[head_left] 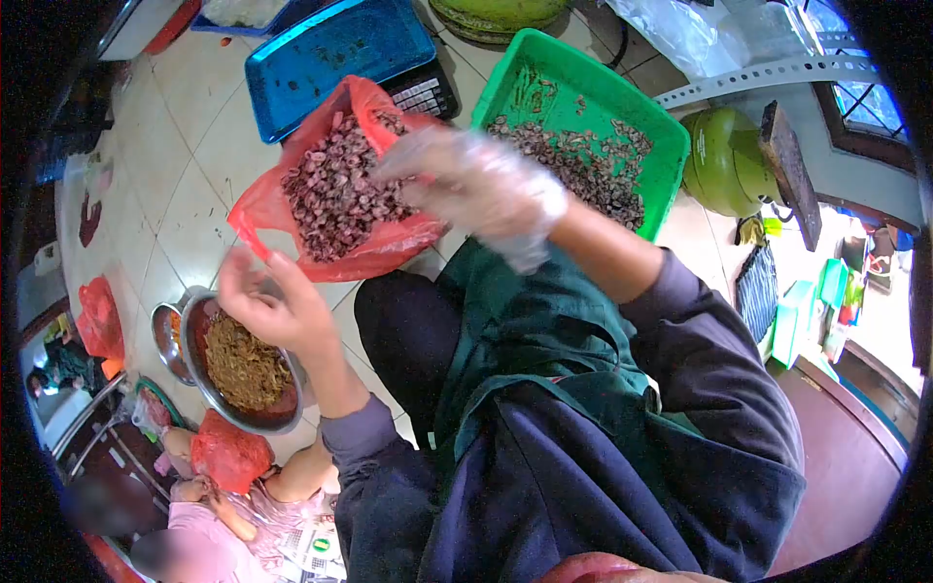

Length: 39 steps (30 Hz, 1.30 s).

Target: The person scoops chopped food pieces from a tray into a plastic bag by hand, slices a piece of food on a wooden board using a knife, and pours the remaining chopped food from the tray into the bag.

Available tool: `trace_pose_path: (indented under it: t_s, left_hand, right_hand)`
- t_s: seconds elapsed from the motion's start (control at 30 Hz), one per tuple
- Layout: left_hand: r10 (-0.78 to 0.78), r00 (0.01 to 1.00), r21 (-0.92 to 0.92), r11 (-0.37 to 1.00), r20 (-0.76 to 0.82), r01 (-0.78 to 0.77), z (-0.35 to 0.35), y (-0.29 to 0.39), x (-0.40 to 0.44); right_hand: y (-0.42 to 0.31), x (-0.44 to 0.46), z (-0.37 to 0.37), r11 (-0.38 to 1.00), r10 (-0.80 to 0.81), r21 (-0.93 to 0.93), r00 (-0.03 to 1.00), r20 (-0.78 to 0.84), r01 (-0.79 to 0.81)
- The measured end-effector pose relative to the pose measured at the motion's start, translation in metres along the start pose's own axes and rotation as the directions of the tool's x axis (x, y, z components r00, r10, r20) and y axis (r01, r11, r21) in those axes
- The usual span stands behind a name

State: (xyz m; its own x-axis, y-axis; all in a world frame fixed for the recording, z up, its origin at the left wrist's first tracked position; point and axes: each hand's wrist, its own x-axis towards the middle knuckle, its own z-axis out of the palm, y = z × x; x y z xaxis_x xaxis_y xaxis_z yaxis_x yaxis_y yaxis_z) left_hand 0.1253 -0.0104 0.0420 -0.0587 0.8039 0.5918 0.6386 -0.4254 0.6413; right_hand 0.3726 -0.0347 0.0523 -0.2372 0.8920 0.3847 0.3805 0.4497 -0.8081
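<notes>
A red plastic bag lies open on the tiled floor, full of small purplish-brown pieces. My left hand is bare and pinches the bag's lower left edge. My right hand, in a clear plastic glove, is over the bag's right side, blurred by motion; whether its fingers hold anything cannot be made out. Right of the bag stands a green tray with similar, duller pieces spread in it. Below my left hand is a metal bowl of brown shredded food.
A blue tray rests on a scale behind the bag. Green gas cylinders stand at the right and top. At the lower left, another person in pink sits near a red bag. A smaller bowl adjoins the metal bowl.
</notes>
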Motion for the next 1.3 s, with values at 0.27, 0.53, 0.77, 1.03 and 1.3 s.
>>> trace_pose_path:
  t_s: [0.27, 0.53, 0.77, 1.03, 1.3]
  left_hand:
    - [-0.26, 0.437, -0.183, 0.644, 0.861, 0.743, 0.127, 0.055, -0.142]
    - [-0.35, 0.297, -0.062, 0.551, 0.888, 0.832, 0.171, 0.064, -0.149]
    - [-0.342, 0.286, -0.07, 0.526, 0.895, 0.847, 0.166, 0.069, -0.152]
    - [-0.055, 0.371, -0.204, 0.756, 0.927, 0.622, 0.108, 0.078, -0.113]
    - [0.053, 0.991, -0.011, 0.999, 0.126, -0.052, 0.008, 0.041, 0.006]
  right_hand:
    - [0.208, -0.149, -0.082, 0.505, 0.823, -0.266, 0.551, -0.14, -0.822]
    - [0.197, -0.083, -0.021, 0.502, 0.865, -0.507, 0.4, 0.304, -0.701]
    - [0.216, -0.111, -0.004, 0.513, 0.844, -0.385, 0.369, 0.39, -0.767]
    - [0.204, -0.129, -0.078, 0.595, 0.757, 0.01, 0.565, 0.329, -0.803]
    - [0.08, -0.069, -0.128, 0.463, 0.829, 0.264, 0.519, 0.21, -0.846]
